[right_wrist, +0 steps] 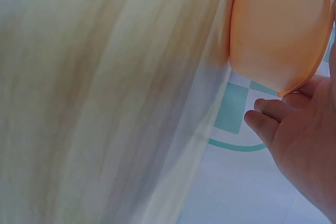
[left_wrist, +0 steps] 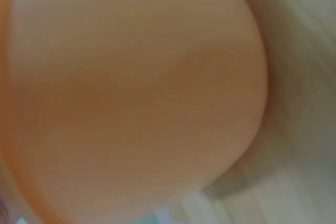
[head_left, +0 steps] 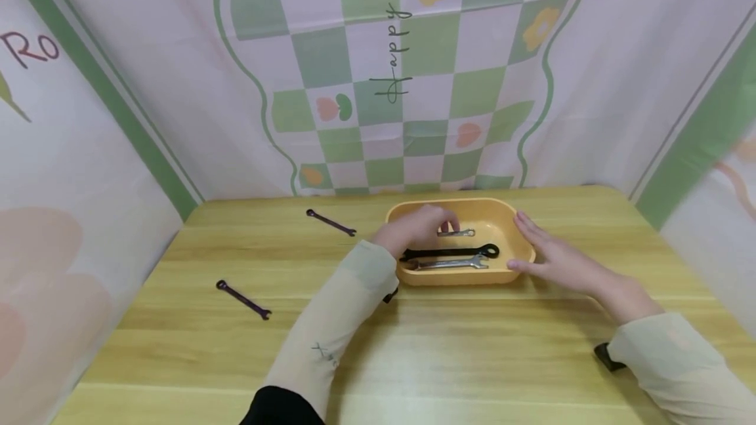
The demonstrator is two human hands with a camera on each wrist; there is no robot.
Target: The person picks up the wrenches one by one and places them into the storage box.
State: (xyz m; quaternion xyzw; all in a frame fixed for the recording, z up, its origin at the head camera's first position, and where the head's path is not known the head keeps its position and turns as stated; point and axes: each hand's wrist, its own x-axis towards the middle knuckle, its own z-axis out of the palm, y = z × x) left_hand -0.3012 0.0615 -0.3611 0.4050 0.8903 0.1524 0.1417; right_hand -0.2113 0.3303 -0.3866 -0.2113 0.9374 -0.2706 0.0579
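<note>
A yellow-orange plastic tray (head_left: 455, 277) stands on the table and holds several wrenches. My left hand (head_left: 417, 227) reaches over its left end, fingers bent down at the small silver wrench (head_left: 463, 233), whose left part they cover. Below that wrench lie a long black ratchet wrench (head_left: 451, 252) and a silver open-ended wrench (head_left: 455, 263). My right hand (head_left: 558, 260) rests against the tray's right end, with fingers and thumb spread along the rim. In the left wrist view the tray's outer wall (left_wrist: 136, 103) fills most of the picture. The right wrist view shows fingertips (right_wrist: 262, 124) beside the tray.
Two dark purplish wrenches lie left of the tray: one wrench (head_left: 331, 222) towards the back, another wrench (head_left: 243, 300) nearer the front left. A patterned cloth (head_left: 378, 143) hangs behind the wooden table (head_left: 449, 353), with more cloth at both sides.
</note>
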